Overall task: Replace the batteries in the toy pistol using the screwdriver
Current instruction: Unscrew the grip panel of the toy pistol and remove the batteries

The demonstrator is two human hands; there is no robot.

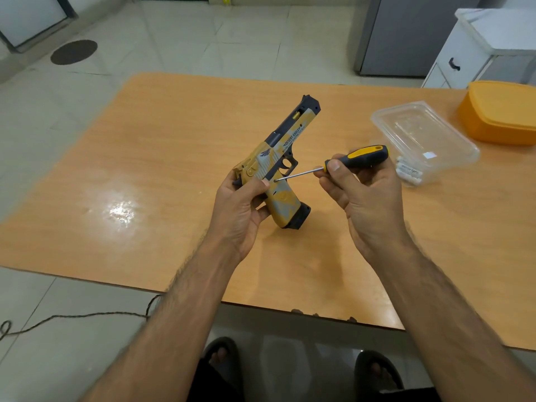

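Toy pistol (278,158) held above the wooden table (162,158), barrel tilted up and away, black base of the handle down. Yellow and grey patches over a dark slide, "DESERT EAGLE" printed along the side. Left hand (243,204) with grip wrapped round the rear of the frame. Right hand (362,195) pinching a black-and-yellow screwdriver (342,163), tip set against the frame just above the handle. White batteries (409,172) beside a clear plastic container (423,137).

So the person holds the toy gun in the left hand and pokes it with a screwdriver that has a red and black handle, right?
Almost. In the head view the left hand holds the toy pistol, and the right hand pokes it with the screwdriver, but its handle is yellow and black, not red and black.
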